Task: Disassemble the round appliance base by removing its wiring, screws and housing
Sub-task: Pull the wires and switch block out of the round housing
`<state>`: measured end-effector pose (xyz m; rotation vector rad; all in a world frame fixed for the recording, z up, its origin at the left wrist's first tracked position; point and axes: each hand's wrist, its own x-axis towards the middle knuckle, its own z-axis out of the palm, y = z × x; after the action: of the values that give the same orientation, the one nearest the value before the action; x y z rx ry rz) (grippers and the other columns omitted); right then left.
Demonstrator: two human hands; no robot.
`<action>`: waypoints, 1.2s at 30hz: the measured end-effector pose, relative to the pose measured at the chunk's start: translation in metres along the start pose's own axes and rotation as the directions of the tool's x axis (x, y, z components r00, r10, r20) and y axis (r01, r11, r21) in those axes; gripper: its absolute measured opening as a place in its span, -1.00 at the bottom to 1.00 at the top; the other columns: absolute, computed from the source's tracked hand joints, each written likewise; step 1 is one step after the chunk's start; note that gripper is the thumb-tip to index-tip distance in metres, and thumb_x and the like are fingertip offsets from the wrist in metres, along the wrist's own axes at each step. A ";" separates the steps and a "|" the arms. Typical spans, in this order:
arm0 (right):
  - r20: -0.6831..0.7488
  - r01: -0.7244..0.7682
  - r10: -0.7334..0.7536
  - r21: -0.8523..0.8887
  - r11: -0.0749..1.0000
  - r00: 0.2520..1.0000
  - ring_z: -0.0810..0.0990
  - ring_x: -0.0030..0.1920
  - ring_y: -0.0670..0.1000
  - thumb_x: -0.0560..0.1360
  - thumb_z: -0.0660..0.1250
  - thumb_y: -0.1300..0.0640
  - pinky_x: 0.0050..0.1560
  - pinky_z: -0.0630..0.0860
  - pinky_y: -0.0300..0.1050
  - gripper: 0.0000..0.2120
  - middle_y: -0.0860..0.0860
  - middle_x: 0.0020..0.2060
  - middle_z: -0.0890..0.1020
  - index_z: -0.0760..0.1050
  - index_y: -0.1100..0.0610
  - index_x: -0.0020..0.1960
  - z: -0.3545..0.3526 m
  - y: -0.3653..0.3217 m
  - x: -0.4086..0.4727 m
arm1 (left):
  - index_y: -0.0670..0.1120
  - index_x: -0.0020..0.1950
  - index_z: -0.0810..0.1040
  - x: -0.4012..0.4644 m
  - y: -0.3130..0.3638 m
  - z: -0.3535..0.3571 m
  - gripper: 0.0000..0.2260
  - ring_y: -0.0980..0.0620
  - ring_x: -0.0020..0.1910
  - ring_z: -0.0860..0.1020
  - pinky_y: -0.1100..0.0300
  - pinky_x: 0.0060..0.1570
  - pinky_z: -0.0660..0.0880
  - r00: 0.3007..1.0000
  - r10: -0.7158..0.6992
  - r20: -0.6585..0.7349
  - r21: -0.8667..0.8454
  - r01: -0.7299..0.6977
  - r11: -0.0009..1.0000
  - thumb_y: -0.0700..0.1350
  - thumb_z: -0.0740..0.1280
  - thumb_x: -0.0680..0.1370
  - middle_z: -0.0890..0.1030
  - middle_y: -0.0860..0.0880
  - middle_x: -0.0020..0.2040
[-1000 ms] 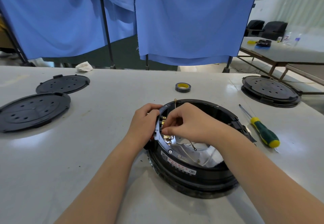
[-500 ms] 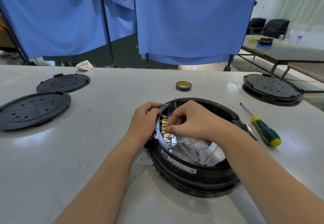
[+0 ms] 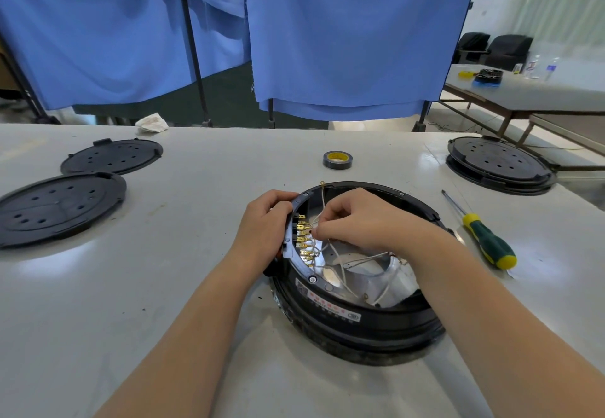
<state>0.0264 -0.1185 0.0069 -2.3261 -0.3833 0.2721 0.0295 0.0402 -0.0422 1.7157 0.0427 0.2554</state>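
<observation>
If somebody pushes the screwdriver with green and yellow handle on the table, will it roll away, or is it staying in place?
The screwdriver would probably roll somewhat: its handle looks rounded and it lies free on the smooth, glossy table. Its thick handle and thin shaft suggest it would curve rather than go straight. It looks stiff and easy to pick up.

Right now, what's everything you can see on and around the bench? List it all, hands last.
appliance base: 1, black, centre of table, open side up
brass terminals: a row, gold, inside the base's left rim
wires: several, whitish, loose inside the base
round covers: 2, black, left of table
second base: 1, black, far right
tape roll: 1, black with yellow core, behind base
screwdriver: 1, green and yellow handle, right of base
table: 1, white
curtains: blue, behind table
left hand: grips the base's left rim
right hand: pinches a wire at the terminals
</observation>
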 end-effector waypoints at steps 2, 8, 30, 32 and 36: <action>0.008 -0.008 0.008 -0.001 1.000 1.000 0.43 -0.49 -0.20 0.35 0.46 0.01 -0.39 0.39 -0.30 -0.86 -0.12 -0.48 0.55 0.59 0.02 -0.34 0.000 0.001 0.001 | -0.08 0.03 0.64 0.000 0.000 0.000 -0.77 0.06 -0.15 0.61 0.22 -0.21 0.53 1.000 -0.004 0.000 -0.002 0.004 1.000 -0.25 0.20 0.54 0.66 -0.03 -0.09; -0.143 0.119 -0.107 0.073 0.990 0.984 0.44 -0.45 -0.26 0.44 0.41 -0.02 -0.40 0.39 -0.40 -0.88 -0.16 -0.44 0.57 0.62 -0.01 -0.23 0.000 -0.001 -0.002 | -0.05 -0.01 0.65 0.000 0.000 -0.001 -0.78 0.14 -0.19 0.62 0.31 -0.28 0.52 1.000 0.004 0.008 -0.004 -0.004 1.000 -0.24 0.22 0.53 0.67 0.01 -0.12; -0.014 0.333 -0.343 -0.201 0.921 0.939 0.55 -0.15 -0.18 0.41 0.38 0.14 -0.13 0.48 -0.29 -0.86 -0.16 -0.22 0.65 0.63 -0.04 -0.09 0.014 -0.007 -0.033 | 0.07 -0.12 0.62 0.002 -0.002 -0.001 -0.73 0.25 -0.23 0.59 0.43 -0.29 0.47 0.999 0.048 0.015 0.013 -0.048 0.999 -0.25 0.21 0.53 0.66 0.09 -0.14; -0.062 0.322 -0.341 -0.203 0.925 0.938 0.52 -0.11 -0.20 0.40 0.37 0.14 -0.08 0.46 -0.25 -0.87 -0.20 -0.24 0.63 0.62 -0.07 -0.12 0.019 -0.004 -0.035 | 0.05 -0.10 0.62 0.001 -0.001 -0.001 -0.74 0.20 -0.18 0.60 0.38 -0.24 0.49 0.999 0.045 0.013 0.015 -0.045 0.999 -0.25 0.21 0.53 0.66 0.07 -0.12; -0.085 0.339 -0.369 -0.250 0.907 0.926 0.49 -0.10 -0.28 0.39 0.35 0.15 -0.13 0.37 -0.41 -0.84 -0.25 -0.27 0.60 0.62 -0.09 -0.13 0.023 -0.002 -0.035 | -0.04 -0.01 0.64 0.001 -0.001 0.000 -0.76 0.09 -0.11 0.61 0.24 -0.17 0.50 1.000 0.025 0.006 0.015 -0.025 1.000 -0.25 0.21 0.54 0.66 0.02 -0.09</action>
<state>-0.0141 -0.1143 -0.0046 -2.4259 -0.7975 -0.1102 0.0304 0.0410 -0.0431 1.7330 0.0189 0.2694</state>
